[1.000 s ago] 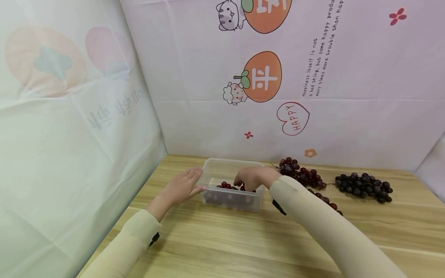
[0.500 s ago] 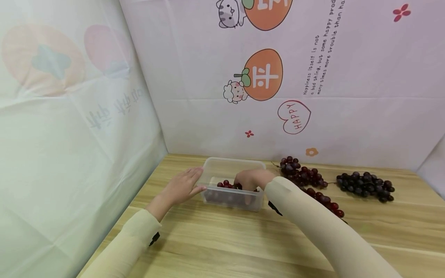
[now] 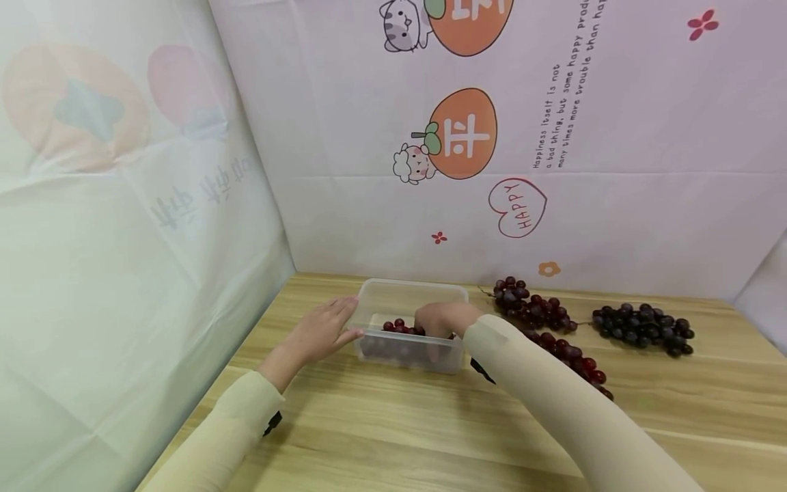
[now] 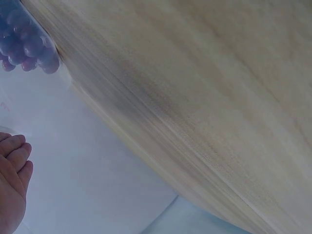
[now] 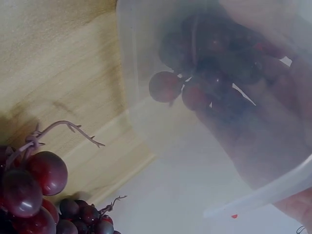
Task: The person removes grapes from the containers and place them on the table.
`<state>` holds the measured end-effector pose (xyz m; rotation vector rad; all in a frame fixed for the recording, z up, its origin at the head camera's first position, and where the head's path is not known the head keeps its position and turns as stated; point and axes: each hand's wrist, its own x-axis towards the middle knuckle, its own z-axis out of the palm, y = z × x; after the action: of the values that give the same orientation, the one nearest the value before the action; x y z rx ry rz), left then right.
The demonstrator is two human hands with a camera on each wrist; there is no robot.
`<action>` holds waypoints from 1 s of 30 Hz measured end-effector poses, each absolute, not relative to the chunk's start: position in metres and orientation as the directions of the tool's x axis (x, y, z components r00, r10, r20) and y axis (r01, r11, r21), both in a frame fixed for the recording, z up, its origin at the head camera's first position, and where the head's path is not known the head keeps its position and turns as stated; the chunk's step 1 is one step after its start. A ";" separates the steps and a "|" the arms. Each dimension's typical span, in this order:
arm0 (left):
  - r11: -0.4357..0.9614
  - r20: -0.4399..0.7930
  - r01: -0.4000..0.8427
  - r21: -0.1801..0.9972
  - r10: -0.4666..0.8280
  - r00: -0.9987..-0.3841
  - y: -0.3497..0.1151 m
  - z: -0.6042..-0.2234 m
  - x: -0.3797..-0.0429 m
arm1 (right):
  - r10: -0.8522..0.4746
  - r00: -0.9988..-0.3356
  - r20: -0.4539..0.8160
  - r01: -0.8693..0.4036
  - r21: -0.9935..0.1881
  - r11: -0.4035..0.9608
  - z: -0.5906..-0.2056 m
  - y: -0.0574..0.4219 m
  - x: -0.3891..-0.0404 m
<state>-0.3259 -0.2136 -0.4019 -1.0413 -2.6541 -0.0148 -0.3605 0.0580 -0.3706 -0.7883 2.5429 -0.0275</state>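
A translucent plastic box [image 3: 413, 281] stands at the back of the wooden table with dark red grapes [image 3: 398, 327] inside. My left hand [image 3: 324, 332] rests against its left end, fingers straight, palm towards the wall. In the left wrist view, that hand [image 4: 13, 178] shows at the lower left, below the grapes [image 4: 29, 44] seen through plastic. My right hand [image 3: 444, 318] reaches down into the right part of the box. In the right wrist view, through the cloudy wall, thumb and fingers [image 5: 248, 146] lie either side of a bunch of grapes [image 5: 209, 63], gripping it.
Right of the box lie a dark red grape bunch [image 3: 535, 311] and a second red bunch [image 3: 572, 355], partly behind my right sleeve. A black grape bunch [image 3: 642, 329] lies further right. Printed white cloth [image 3: 369, 225] rises behind the table, and plain cloth [image 3: 154, 307] hangs at left.
My right hand has sunk slightly and shifted a little left inside the box. The right forearm swung left, uncovering more of the red bunch behind it. The left hand has stayed put.
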 end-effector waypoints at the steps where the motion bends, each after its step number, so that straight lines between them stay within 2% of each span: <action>1: 0.741 0.268 0.665 -0.095 0.662 -0.700 -0.214 -0.402 -0.326 | -0.544 -0.723 -0.426 -0.535 -0.154 0.831 -0.371 0.058 -0.360; 11: 0.745 0.262 0.660 -0.092 0.658 -0.706 -0.213 -0.403 -0.326 | -0.574 -0.736 -0.358 -0.566 -0.139 0.813 -0.373 0.058 -0.357; 30: 0.753 0.256 0.653 -0.081 0.649 -0.717 -0.213 -0.403 -0.325 | -0.513 -0.775 -0.368 -0.533 -0.054 0.844 -0.371 0.056 -0.352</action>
<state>-0.3249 -0.2132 -0.4026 -1.0176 -2.6838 -0.0211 -0.3521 0.0556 -0.3714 -0.7813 2.6502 0.0748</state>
